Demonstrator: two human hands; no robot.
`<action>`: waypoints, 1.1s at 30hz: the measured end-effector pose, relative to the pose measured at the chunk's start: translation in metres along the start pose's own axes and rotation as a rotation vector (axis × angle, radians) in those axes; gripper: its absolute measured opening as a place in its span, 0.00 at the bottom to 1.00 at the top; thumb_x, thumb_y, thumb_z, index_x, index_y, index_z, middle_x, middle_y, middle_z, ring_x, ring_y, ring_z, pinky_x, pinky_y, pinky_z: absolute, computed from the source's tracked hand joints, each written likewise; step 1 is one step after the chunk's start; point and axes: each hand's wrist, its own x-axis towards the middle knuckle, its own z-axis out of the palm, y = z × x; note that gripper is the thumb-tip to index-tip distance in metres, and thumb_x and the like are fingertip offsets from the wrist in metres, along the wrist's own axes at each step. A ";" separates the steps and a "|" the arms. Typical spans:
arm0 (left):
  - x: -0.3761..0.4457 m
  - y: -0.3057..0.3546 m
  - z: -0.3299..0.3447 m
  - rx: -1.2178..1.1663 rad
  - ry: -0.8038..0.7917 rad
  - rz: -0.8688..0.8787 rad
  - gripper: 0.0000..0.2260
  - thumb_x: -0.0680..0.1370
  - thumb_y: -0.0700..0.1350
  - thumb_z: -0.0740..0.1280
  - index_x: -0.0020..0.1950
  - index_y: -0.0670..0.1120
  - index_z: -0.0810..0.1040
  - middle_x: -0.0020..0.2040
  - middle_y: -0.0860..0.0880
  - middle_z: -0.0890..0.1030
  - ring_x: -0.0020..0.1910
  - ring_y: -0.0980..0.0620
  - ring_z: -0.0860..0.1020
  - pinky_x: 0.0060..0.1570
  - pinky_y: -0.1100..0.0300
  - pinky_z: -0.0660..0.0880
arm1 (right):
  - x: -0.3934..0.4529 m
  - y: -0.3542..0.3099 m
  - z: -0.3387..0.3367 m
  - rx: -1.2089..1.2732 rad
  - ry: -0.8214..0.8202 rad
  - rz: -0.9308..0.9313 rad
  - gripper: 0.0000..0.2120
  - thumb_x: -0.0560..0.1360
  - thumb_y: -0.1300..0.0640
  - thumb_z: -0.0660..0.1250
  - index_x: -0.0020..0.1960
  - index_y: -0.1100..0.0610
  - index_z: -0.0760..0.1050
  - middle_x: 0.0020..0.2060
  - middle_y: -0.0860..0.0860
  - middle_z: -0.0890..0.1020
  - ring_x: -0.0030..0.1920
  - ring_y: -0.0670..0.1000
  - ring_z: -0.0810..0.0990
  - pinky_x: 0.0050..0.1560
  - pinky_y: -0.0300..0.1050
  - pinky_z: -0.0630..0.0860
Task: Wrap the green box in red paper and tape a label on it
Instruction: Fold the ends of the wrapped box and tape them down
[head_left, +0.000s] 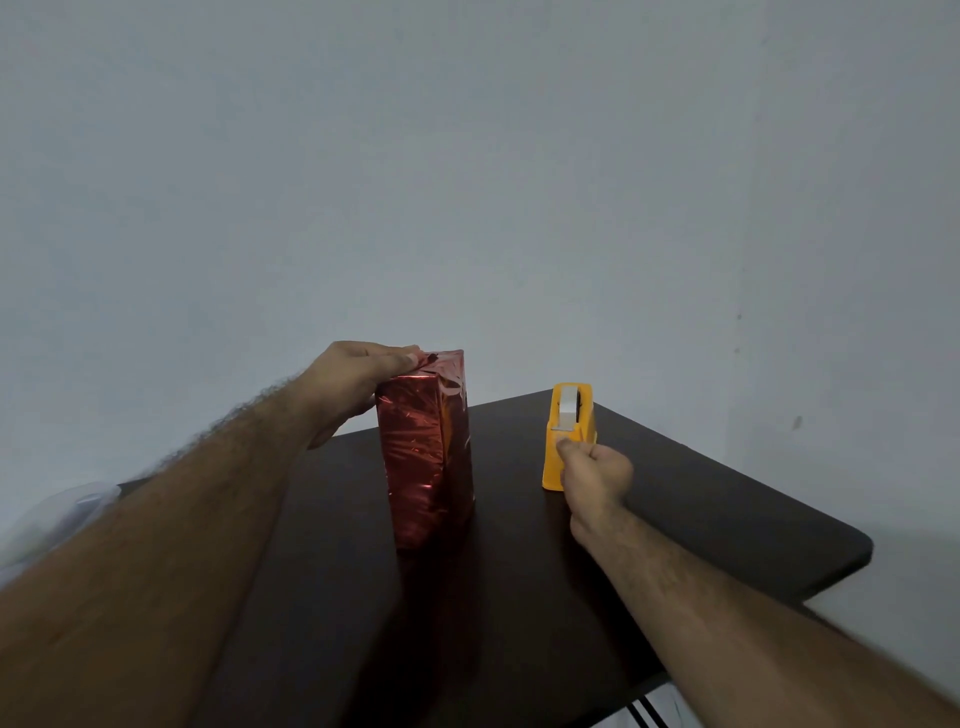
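So from my seat on the head cam, starting far left: there's a pale, see-through plastic thing (62, 512) at the left edge of the bench (701, 499), too blurred for me to say what it is. The bench itself is dark brown, nearly black, with rounded corners and a dull sheen, and it sits tight into a corner of plain grey-white walls (467, 156) with a few small marks on the right side.

Next over, the left hand (353, 384) rests on the top left edge of the box (428, 457). The grip there is fingers laid over the folded paper at the top, thumb down the left side, holding it steady. The box stands upright on the bench roughly in the middle, fully covered in shiny red paper, crinkled at the top fold. No green showing anywhere.

Right of that, well apart from the box, is a yellow tape dispenser (569, 426) standing on the bench, roll of tape visible in its top. The right hand (595, 475) is right up against its near end, fingers curled, thumb and forefinger pinching what looks like the tape end at the cutter.

Bottom right, under the bench edge, a bit of white cloth with dark stripes (657, 709) pokes out.
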 end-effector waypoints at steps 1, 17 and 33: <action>0.001 0.000 0.000 0.001 0.002 -0.001 0.11 0.81 0.48 0.72 0.61 0.46 0.87 0.65 0.59 0.84 0.65 0.53 0.81 0.75 0.43 0.70 | 0.000 0.001 -0.001 -0.030 -0.001 -0.007 0.16 0.79 0.59 0.73 0.33 0.58 0.77 0.31 0.53 0.74 0.33 0.50 0.74 0.34 0.42 0.72; -0.007 0.000 0.022 -0.050 0.089 0.085 0.10 0.81 0.40 0.72 0.60 0.38 0.87 0.68 0.47 0.82 0.66 0.57 0.80 0.59 0.70 0.72 | -0.034 -0.111 0.045 0.167 -0.428 0.128 0.07 0.75 0.57 0.77 0.46 0.56 0.79 0.25 0.45 0.67 0.24 0.46 0.62 0.28 0.41 0.59; -0.012 0.044 0.016 0.389 0.131 -0.107 0.24 0.61 0.56 0.75 0.52 0.44 0.89 0.52 0.46 0.88 0.56 0.46 0.86 0.60 0.44 0.82 | -0.057 -0.197 0.068 -0.437 -0.670 0.265 0.05 0.78 0.55 0.71 0.53 0.53 0.83 0.24 0.45 0.58 0.24 0.46 0.59 0.37 0.44 0.58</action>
